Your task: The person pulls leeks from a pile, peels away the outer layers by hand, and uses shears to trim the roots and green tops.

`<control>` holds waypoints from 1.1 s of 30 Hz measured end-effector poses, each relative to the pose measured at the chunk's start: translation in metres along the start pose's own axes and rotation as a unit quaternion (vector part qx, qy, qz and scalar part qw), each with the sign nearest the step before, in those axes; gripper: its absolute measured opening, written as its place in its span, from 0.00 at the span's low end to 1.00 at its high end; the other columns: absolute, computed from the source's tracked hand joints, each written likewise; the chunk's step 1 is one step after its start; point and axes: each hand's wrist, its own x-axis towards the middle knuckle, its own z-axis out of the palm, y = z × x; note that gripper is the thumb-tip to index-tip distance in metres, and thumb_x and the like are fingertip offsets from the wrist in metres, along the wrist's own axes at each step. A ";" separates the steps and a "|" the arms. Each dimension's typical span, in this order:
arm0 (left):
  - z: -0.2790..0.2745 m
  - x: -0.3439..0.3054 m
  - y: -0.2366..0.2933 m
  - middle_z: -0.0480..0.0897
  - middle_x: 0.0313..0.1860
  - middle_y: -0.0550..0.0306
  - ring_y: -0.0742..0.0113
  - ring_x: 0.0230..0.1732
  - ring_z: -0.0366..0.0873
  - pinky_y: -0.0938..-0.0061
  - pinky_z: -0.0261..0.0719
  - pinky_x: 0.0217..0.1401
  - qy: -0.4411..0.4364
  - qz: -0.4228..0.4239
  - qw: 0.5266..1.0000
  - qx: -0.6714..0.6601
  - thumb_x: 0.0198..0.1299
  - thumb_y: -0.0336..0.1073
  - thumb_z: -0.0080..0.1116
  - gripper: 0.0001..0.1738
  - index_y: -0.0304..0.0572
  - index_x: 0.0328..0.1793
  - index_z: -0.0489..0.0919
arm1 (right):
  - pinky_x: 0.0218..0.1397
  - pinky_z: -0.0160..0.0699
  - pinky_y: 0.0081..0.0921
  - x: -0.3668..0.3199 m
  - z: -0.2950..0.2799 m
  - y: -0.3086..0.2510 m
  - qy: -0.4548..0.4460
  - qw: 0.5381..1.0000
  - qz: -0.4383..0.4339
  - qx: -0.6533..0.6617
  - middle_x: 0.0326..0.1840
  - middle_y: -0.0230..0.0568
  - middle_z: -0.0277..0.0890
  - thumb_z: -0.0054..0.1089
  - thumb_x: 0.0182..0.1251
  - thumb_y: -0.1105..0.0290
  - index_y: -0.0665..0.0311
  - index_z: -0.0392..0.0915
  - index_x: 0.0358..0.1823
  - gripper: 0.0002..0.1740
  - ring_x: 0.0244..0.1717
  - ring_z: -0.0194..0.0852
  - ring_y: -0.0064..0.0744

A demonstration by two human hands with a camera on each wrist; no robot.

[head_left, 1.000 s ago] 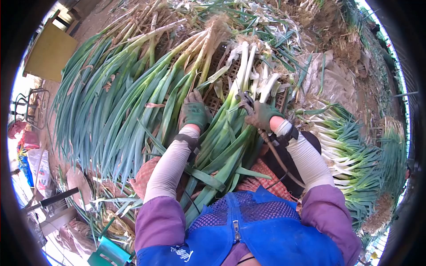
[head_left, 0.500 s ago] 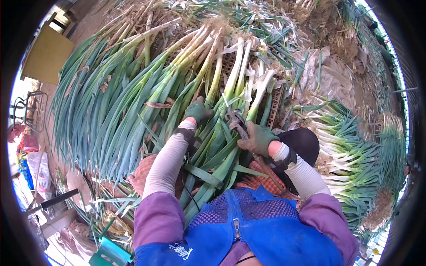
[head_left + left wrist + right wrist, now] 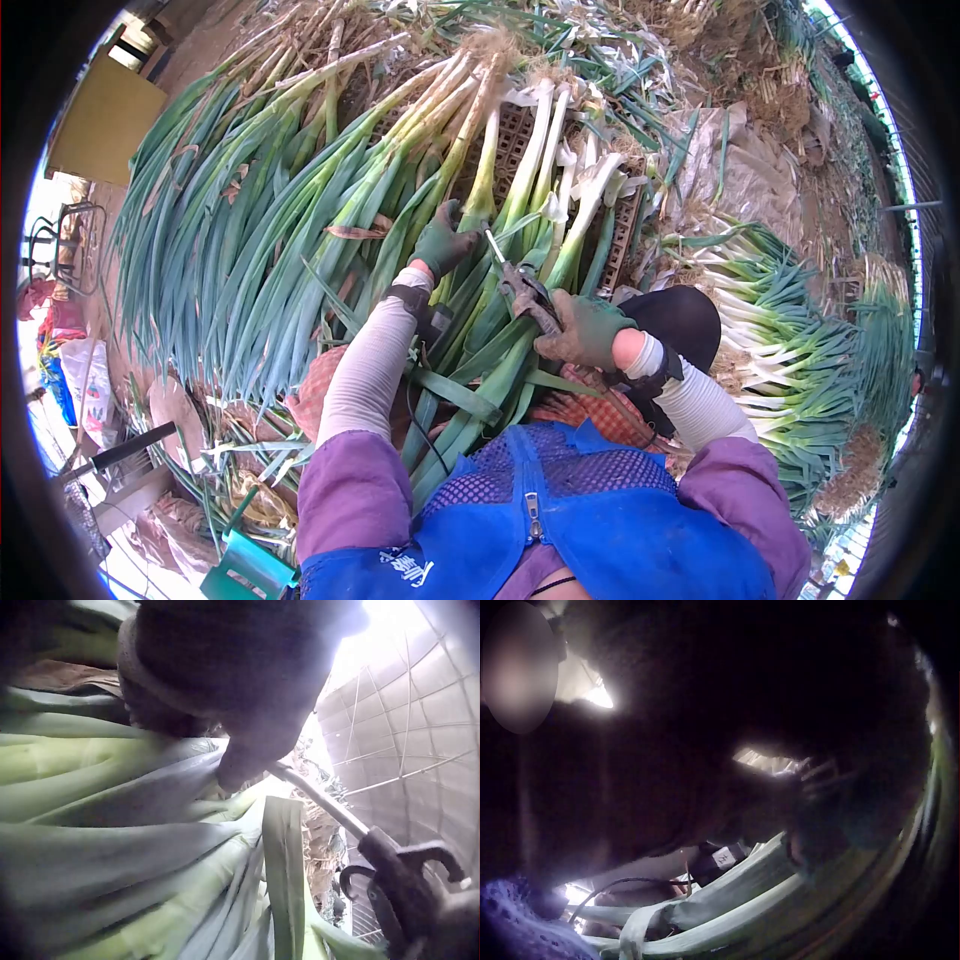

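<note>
My gloved left hand [image 3: 445, 243] is at the base of a leek [image 3: 484, 180], thumb and fingers pinching it where stalk meets leaves. In the left wrist view the dark glove [image 3: 217, 682] covers much of the leaves [image 3: 112, 847]. My gloved right hand [image 3: 585, 332] grips an air blow gun [image 3: 525, 290]. Its thin metal nozzle [image 3: 494, 243] points up-left, close to the left fingers. Beyond the gun lie pale, stripped leeks [image 3: 545, 140]. The right wrist view is mostly dark, with green leaves [image 3: 727, 907] low in it.
Unpeeled leeks [image 3: 270, 210] with rooty ends spread across the left. A brown plastic crate [image 3: 620, 240] shows beneath the stripped ones. White-stemmed leeks [image 3: 780, 340] are piled at the right, near a plastic sheet [image 3: 740, 170]. A hose [image 3: 625, 405] trails from the gun toward my lap.
My right hand has drawn the blow gun back toward my body from the stripped leeks. My left hand has gone from lying on the leaves to pinching one leek.
</note>
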 end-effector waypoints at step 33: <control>-0.008 -0.036 0.036 0.83 0.47 0.38 0.42 0.52 0.80 0.55 0.75 0.55 -0.081 -0.058 0.961 0.256 0.58 0.52 0.58 0.26 0.40 0.55 0.74 | 0.53 0.80 0.39 0.129 -0.071 -0.011 0.132 0.985 0.069 -0.087 0.42 0.62 0.82 0.62 0.51 0.48 0.75 0.81 0.46 0.34 0.47 0.84 0.50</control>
